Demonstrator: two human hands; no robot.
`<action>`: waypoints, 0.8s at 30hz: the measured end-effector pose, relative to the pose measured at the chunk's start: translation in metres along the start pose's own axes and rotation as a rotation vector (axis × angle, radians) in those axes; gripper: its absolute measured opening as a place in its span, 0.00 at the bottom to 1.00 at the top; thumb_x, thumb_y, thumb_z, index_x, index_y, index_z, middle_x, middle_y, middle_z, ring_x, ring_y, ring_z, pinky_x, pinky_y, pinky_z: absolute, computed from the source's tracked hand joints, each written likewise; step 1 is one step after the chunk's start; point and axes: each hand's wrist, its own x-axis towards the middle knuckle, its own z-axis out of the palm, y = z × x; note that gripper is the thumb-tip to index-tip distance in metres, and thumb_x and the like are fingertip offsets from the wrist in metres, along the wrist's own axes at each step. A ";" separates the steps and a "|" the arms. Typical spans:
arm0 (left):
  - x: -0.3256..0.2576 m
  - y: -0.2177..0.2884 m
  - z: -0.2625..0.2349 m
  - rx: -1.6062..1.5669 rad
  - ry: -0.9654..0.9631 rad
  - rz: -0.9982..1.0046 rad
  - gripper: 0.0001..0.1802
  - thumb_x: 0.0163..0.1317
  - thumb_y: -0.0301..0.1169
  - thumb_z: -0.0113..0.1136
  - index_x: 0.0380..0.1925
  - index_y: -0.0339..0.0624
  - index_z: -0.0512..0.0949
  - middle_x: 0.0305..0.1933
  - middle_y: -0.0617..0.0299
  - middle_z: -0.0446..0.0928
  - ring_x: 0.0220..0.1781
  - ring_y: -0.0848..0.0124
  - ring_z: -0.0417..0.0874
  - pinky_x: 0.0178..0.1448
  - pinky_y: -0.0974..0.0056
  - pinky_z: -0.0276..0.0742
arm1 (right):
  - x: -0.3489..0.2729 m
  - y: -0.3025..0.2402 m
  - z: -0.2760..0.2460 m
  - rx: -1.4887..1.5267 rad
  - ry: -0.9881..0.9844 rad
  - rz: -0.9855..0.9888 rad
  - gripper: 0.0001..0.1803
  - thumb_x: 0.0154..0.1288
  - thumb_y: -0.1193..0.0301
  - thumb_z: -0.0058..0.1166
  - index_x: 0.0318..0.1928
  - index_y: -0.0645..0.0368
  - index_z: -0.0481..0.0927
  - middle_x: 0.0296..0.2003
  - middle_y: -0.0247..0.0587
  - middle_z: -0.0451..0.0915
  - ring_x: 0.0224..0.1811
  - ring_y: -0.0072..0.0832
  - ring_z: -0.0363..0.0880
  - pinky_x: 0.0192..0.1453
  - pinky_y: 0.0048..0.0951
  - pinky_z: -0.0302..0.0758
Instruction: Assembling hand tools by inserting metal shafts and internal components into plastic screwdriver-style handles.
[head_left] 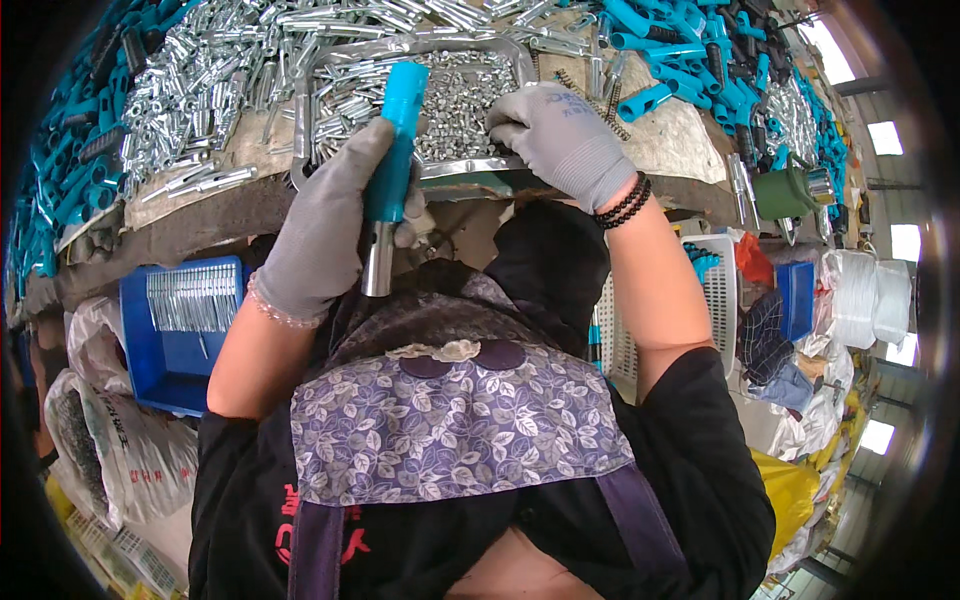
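Note:
My left hand [322,222], in a grey glove, is wrapped round a teal plastic handle [398,135]. The handle stands tilted, and a shiny metal tube [379,268] sticks out of its lower end. My right hand [562,138], also gloved, is over the right side of a metal-rimmed tray [526,68]. Its fingers are curled together at the small metal fasteners [462,98]; whatever they pinch, if anything, is hidden. Longer metal pins [350,100] fill the tray's left part.
Metal tubes [200,110] are heaped left of the tray. Teal handles lie piled at the far left [75,190] and right [680,60]. A green cylinder [785,193] sits at the right table edge. Below are a blue bin [165,355] with metal rods and a white basket [715,300].

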 end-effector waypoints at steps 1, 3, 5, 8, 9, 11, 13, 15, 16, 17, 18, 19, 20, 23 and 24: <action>0.000 0.002 0.006 -0.004 0.050 -0.035 0.26 0.77 0.54 0.46 0.46 0.40 0.76 0.27 0.62 0.76 0.26 0.74 0.77 0.32 0.68 0.76 | 0.001 0.002 0.000 0.117 0.007 -0.003 0.12 0.64 0.66 0.59 0.43 0.58 0.86 0.41 0.52 0.83 0.50 0.49 0.80 0.55 0.43 0.76; 0.000 0.005 0.008 -0.006 0.048 -0.024 0.25 0.76 0.54 0.47 0.44 0.41 0.76 0.27 0.62 0.77 0.25 0.74 0.78 0.32 0.68 0.76 | 0.001 0.005 0.000 0.235 0.014 -0.011 0.12 0.64 0.65 0.59 0.43 0.58 0.86 0.41 0.52 0.83 0.50 0.49 0.80 0.54 0.43 0.76; 0.002 0.006 0.007 -0.007 0.050 -0.015 0.25 0.76 0.54 0.47 0.42 0.42 0.76 0.27 0.61 0.77 0.25 0.74 0.78 0.31 0.69 0.76 | -0.002 0.008 -0.001 0.392 0.086 -0.041 0.13 0.63 0.65 0.61 0.44 0.57 0.85 0.41 0.50 0.83 0.50 0.48 0.80 0.54 0.43 0.76; 0.008 0.004 0.008 -0.017 0.039 -0.057 0.29 0.78 0.51 0.44 0.61 0.36 0.74 0.34 0.63 0.76 0.29 0.77 0.75 0.29 0.71 0.72 | 0.005 0.008 0.019 0.166 0.223 -0.205 0.14 0.62 0.65 0.63 0.45 0.57 0.84 0.41 0.49 0.83 0.50 0.46 0.80 0.54 0.41 0.76; 0.012 0.002 0.007 -0.017 0.043 -0.066 0.29 0.79 0.50 0.43 0.62 0.36 0.74 0.34 0.63 0.76 0.29 0.77 0.75 0.29 0.71 0.72 | 0.011 -0.002 0.014 0.199 0.122 -0.141 0.12 0.63 0.65 0.60 0.44 0.59 0.84 0.40 0.49 0.84 0.48 0.47 0.81 0.53 0.41 0.77; 0.013 0.003 0.009 -0.015 0.044 -0.075 0.29 0.79 0.50 0.43 0.62 0.37 0.73 0.35 0.63 0.76 0.29 0.77 0.75 0.29 0.71 0.73 | 0.017 -0.003 0.016 0.213 0.083 -0.071 0.12 0.64 0.66 0.59 0.43 0.59 0.85 0.40 0.49 0.84 0.47 0.47 0.82 0.52 0.42 0.77; 0.010 0.004 0.014 -0.115 0.109 -0.020 0.25 0.77 0.52 0.45 0.42 0.40 0.76 0.28 0.60 0.78 0.24 0.73 0.79 0.30 0.68 0.79 | 0.018 -0.002 0.012 0.284 0.062 -0.045 0.11 0.66 0.68 0.56 0.43 0.59 0.85 0.38 0.49 0.86 0.44 0.48 0.83 0.51 0.42 0.78; 0.008 0.005 0.007 -0.120 0.070 -0.026 0.25 0.79 0.50 0.42 0.53 0.38 0.73 0.32 0.60 0.78 0.26 0.75 0.77 0.30 0.70 0.76 | 0.010 0.001 0.008 0.382 0.066 -0.040 0.11 0.66 0.68 0.56 0.44 0.59 0.86 0.39 0.48 0.86 0.45 0.46 0.84 0.52 0.40 0.78; 0.006 0.005 0.004 -0.123 0.029 -0.034 0.28 0.80 0.48 0.39 0.65 0.37 0.70 0.37 0.61 0.78 0.29 0.76 0.76 0.29 0.71 0.73 | 0.008 0.003 0.007 0.480 0.069 -0.031 0.12 0.67 0.68 0.55 0.45 0.58 0.86 0.40 0.47 0.86 0.46 0.44 0.84 0.54 0.39 0.78; 0.007 0.005 0.004 -0.124 0.034 -0.033 0.28 0.80 0.48 0.39 0.65 0.37 0.70 0.37 0.61 0.78 0.29 0.76 0.76 0.29 0.71 0.73 | 0.007 0.006 0.004 0.385 0.120 -0.153 0.12 0.67 0.69 0.55 0.46 0.59 0.86 0.43 0.45 0.86 0.48 0.41 0.83 0.57 0.35 0.77; 0.009 0.006 0.004 -0.144 0.018 -0.037 0.28 0.81 0.48 0.38 0.65 0.37 0.69 0.37 0.60 0.78 0.29 0.76 0.76 0.29 0.71 0.73 | 0.008 0.006 0.008 0.386 0.123 -0.153 0.12 0.67 0.69 0.55 0.46 0.59 0.86 0.43 0.45 0.86 0.48 0.41 0.83 0.57 0.35 0.77; 0.011 0.007 0.004 -0.163 0.001 -0.042 0.28 0.81 0.48 0.37 0.65 0.37 0.69 0.37 0.60 0.78 0.30 0.76 0.76 0.28 0.71 0.74 | 0.008 0.007 0.016 0.358 0.244 -0.182 0.11 0.67 0.68 0.56 0.45 0.56 0.86 0.43 0.43 0.86 0.48 0.41 0.83 0.56 0.36 0.78; 0.013 0.007 0.004 -0.160 -0.001 -0.042 0.28 0.81 0.48 0.37 0.65 0.37 0.69 0.37 0.60 0.78 0.30 0.76 0.76 0.28 0.71 0.74 | 0.008 0.007 0.021 0.328 0.364 -0.210 0.09 0.67 0.67 0.57 0.44 0.53 0.87 0.43 0.41 0.86 0.48 0.42 0.83 0.54 0.38 0.78; 0.018 0.001 0.000 -0.279 -0.043 -0.049 0.24 0.80 0.50 0.38 0.47 0.41 0.73 0.36 0.57 0.80 0.27 0.72 0.80 0.28 0.67 0.79 | 0.003 -0.006 0.011 0.639 0.225 -0.046 0.10 0.67 0.71 0.57 0.45 0.61 0.86 0.42 0.40 0.85 0.48 0.34 0.83 0.57 0.31 0.76; 0.020 0.001 0.001 -0.283 -0.043 -0.037 0.24 0.80 0.50 0.37 0.48 0.41 0.73 0.36 0.57 0.80 0.27 0.72 0.80 0.27 0.68 0.78 | 0.002 -0.010 0.010 0.637 0.229 -0.046 0.10 0.67 0.71 0.57 0.45 0.61 0.86 0.42 0.40 0.85 0.48 0.34 0.83 0.57 0.31 0.76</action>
